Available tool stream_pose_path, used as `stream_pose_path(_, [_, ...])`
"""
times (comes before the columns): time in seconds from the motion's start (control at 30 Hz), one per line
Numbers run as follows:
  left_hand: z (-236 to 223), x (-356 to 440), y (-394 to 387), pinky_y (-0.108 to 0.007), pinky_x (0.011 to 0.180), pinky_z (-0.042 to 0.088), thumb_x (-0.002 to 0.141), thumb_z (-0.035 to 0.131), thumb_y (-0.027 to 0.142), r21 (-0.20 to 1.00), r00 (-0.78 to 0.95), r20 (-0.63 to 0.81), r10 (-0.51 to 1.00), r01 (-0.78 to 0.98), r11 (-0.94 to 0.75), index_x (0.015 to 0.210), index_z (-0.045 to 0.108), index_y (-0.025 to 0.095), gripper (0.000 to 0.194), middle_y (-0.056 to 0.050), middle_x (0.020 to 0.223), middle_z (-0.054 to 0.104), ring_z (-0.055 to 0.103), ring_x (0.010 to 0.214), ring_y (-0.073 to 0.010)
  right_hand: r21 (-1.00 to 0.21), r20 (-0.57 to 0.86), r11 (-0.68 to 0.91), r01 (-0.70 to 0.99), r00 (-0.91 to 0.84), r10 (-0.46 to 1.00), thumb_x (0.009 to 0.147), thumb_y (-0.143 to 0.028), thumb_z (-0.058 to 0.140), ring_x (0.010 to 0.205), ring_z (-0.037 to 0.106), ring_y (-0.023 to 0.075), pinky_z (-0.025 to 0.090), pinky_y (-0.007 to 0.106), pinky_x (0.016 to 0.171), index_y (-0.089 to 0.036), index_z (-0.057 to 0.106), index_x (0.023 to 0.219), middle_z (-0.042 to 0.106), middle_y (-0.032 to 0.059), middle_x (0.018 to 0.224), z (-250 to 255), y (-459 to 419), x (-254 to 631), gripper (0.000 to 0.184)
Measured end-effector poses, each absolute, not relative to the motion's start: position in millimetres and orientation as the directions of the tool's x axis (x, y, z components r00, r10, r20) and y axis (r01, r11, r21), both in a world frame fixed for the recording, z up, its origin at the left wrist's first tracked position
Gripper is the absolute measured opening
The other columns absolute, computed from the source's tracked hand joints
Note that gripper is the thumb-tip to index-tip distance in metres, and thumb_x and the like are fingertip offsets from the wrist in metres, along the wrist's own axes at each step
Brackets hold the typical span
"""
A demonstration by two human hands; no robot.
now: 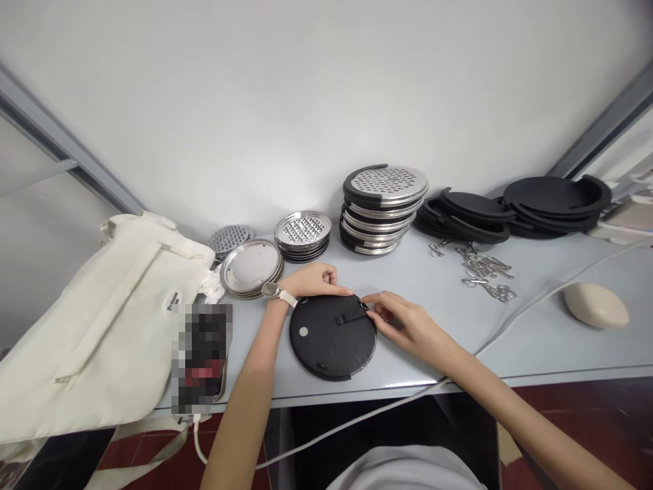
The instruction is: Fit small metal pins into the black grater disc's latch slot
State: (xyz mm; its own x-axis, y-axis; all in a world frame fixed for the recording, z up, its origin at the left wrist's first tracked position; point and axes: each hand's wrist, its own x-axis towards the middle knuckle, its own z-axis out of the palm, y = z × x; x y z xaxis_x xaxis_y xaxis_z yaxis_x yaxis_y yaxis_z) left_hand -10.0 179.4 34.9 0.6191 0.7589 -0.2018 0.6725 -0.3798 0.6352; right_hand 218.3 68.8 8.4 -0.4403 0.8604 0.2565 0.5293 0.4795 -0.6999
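A round black disc [334, 347] with a short strap loop [352, 316] and a pale round spot lies on the table in front of me. My left hand [319, 278] is at its far edge, the thumb pressed along the rim and the other fingers curled in. At the right edge, my right hand [400, 320] pinches by the strap's outer end. A small shiny bit shows between thumb and forefinger there, too small to make out. Several metal clasps [482, 262] lie in a loose heap beyond my right hand.
Behind the disc stand stacked metal grater plates [303, 231], plain metal lids [249, 265] and a tall black-rimmed grater stack [385, 204]. Black round covers [554, 201] are piled at right. A cream bag [117, 320], phone [201, 357], white cable [510, 323] and beige mouse-shaped object [596, 305] lie around.
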Motion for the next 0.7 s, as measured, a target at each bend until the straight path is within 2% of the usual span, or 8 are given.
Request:
stream_pose_path(0.17, [34.0,-10.5,180.0,-0.023,0.054,0.031,0.069,0.067,0.067,0.638,0.623,-0.209,0.754,0.671,-0.378,0.072,0.059,0.018,0.050,0.002,0.067,0.055,0.046,0.061,-0.0112,-0.726,0.221,0.445,0.524,-0.435,0.873,0.097,-0.027,0.045,0.065,0.054,0.0152,0.045,0.027,0.063,-0.020,0.054,0.112,0.055,0.0004,0.076,6.3,68.2,218.4,0.019])
stream_pose_path(0.5, [34.4,-10.2,179.8,-0.023,0.055,0.031,0.069,0.067,0.067,0.641,0.619,-0.207,0.758,0.671,-0.373,0.072,0.059,0.018,0.051,0.003,0.067,0.055,0.045,0.061,-0.0110,-0.735,0.174,0.415,0.536,-0.443,0.880,0.099,-0.028,0.042,0.061,0.051,0.0141,0.042,0.026,0.060,-0.021,0.051,0.108,0.053,-0.0010,0.074,9.0,68.1,216.6,0.015])
stream_pose_path(0.7, [34.9,-9.9,179.6,-0.023,0.052,0.031,0.067,0.068,0.067,0.648,0.616,-0.220,0.757,0.672,-0.359,0.072,0.059,0.018,0.051,0.003,0.066,0.054,0.045,0.060,-0.0110,-0.712,0.224,0.439,0.548,-0.416,0.882,0.099,-0.029,0.042,0.067,0.055,0.0160,0.046,0.028,0.066,-0.022,0.040,0.124,0.054,-0.0001,0.079,4.5,67.3,218.5,0.026])
